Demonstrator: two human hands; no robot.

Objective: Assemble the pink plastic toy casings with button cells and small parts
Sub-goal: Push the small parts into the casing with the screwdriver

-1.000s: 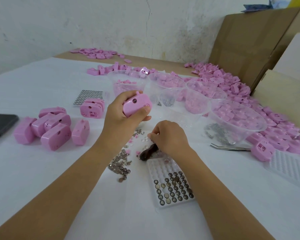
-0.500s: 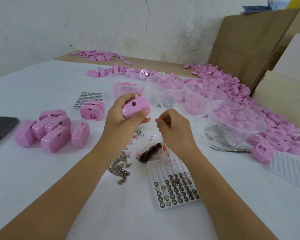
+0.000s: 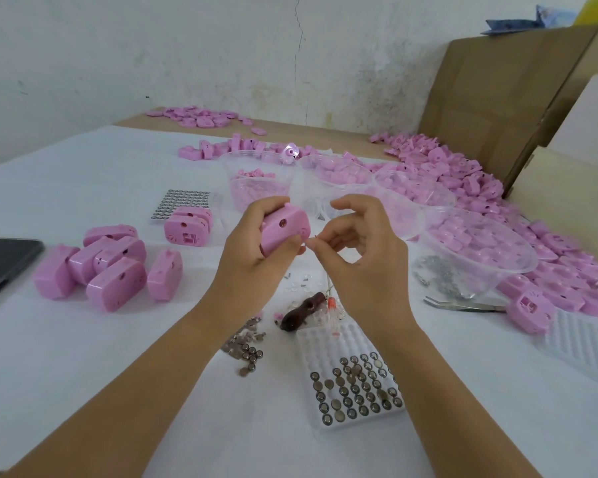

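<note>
Fingers (image 3: pixel 263 208) of the left hand (image 3: pixel 252 250) curl round a pink casing (image 3: pixel 283 227), held above the desk (image 3: pixel 83 374). The right hand (image 3: pixel 366 263) pinches a small part (image 3: pixel 310 241), too tiny to identify, between thumb and forefinger just beside the casing's lower edge. Nearest, by the right forearm, a white tray (image 3: pixel 325 343) holds button cells (image 3: pixel 356 391). Loose cells (image 3: pixel 247 353) lie to its left, and a dark brown tool (image 3: pixel 297 315) lies at its far end. Further left sits a cluster of closed casings (image 3: pixel 107 267). Beyond the hands stand clear bowls (image 3: pixel 525 267) of pink parts, then a heap of pink pieces (image 3: pixel 446 167) against cardboard boxes (image 3: pixel 480 98).
</note>
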